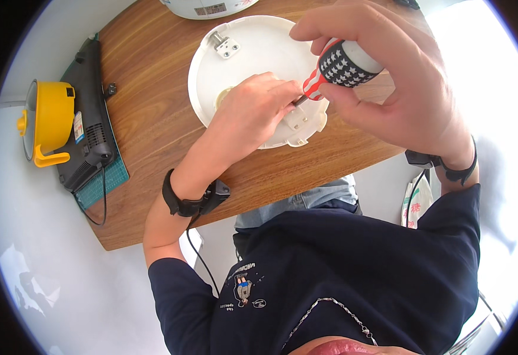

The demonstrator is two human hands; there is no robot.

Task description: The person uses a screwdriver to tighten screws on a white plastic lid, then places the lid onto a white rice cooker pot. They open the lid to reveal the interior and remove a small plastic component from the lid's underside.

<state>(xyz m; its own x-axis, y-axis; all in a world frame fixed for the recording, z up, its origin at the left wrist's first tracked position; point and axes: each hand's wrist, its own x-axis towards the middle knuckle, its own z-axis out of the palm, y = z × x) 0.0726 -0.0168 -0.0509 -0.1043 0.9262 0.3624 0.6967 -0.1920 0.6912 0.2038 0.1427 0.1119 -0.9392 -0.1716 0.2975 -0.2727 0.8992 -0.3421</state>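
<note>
While my right grip (pixel 389 77) pinches screwdriver (pixel 339 66) by star-patterned handle, tip meets white round lid (pixel 253 47) on wooden counter (pixel 152 106); my left grip (pixel 259 109), fingers curled, presses lid beside tip. Yellow pot (pixel 49 121) far left.

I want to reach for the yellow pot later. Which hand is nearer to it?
Left. The left hand rests on the white round lid, closer to the yellow pot; the right hand, holding the screwdriver, is farther.
</note>
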